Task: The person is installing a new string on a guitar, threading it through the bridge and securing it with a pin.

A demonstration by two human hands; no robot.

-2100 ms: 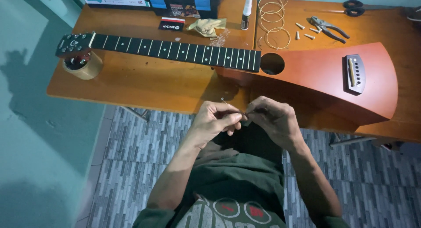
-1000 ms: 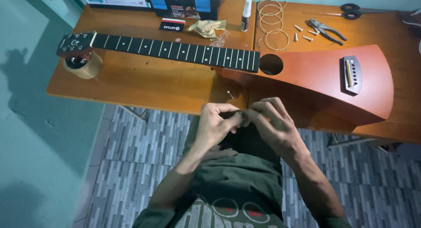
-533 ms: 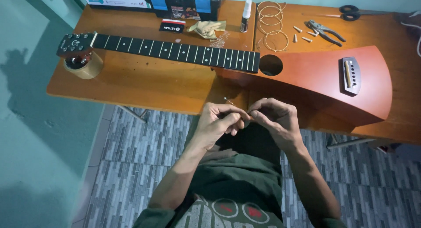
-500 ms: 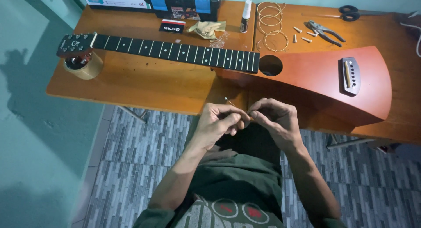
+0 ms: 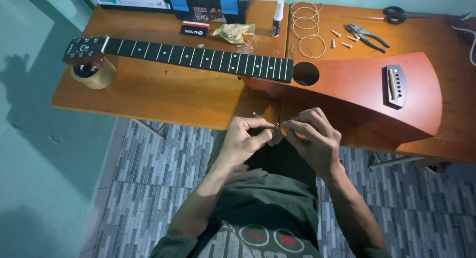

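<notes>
My left hand (image 5: 245, 138) and my right hand (image 5: 313, 139) meet just in front of the table's near edge, fingertips pinched together on a thin guitar string (image 5: 265, 120) with a small ball end sticking up to the left. A stringless travel guitar lies across the table: dark fretboard (image 5: 198, 56), headstock (image 5: 84, 47) resting on a roll of tape (image 5: 94, 75), reddish-brown wedge body (image 5: 362, 89) with a bridge (image 5: 396, 85). Both hands sit below the guitar's body near the sound hole (image 5: 305, 73).
On the orange wooden table (image 5: 163, 94): coiled strings (image 5: 307, 26), a small white bottle (image 5: 277, 12), a crumpled cloth (image 5: 233, 32), white bridge pins (image 5: 342, 39), pliers (image 5: 367, 36), scissors (image 5: 396, 15), a black toolbox (image 5: 208, 0). Grey patterned tiles lie beneath.
My hands stay together at the table edge, fingers shifting slightly as they work the string. The guitar and tools have not moved.
</notes>
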